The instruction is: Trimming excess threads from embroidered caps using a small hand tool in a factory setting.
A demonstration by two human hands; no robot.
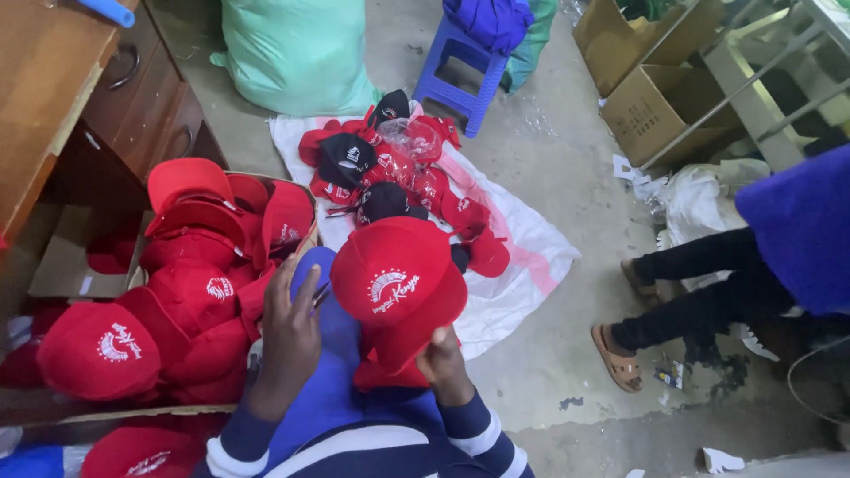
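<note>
Fingers (440,341) of the right hand (445,363) pinch one red cap (398,288); left hand (290,332) spread.

Passage to the left of the left hand (289,341) is blocked by a cardboard box (66,265) heaped with red caps (190,296), and the wooden desk (53,80) closes off the far left corner of the floor. Ahead of the red cap (398,283) held up by the right hand (443,363), the white sheet (522,257) is crowded with red and black caps (381,168). Bare concrete floor (567,168) is left open to the right, bounded by a blue stool (460,75), cardboard cartons (651,97) and another person's sandalled feet (620,354).
</note>
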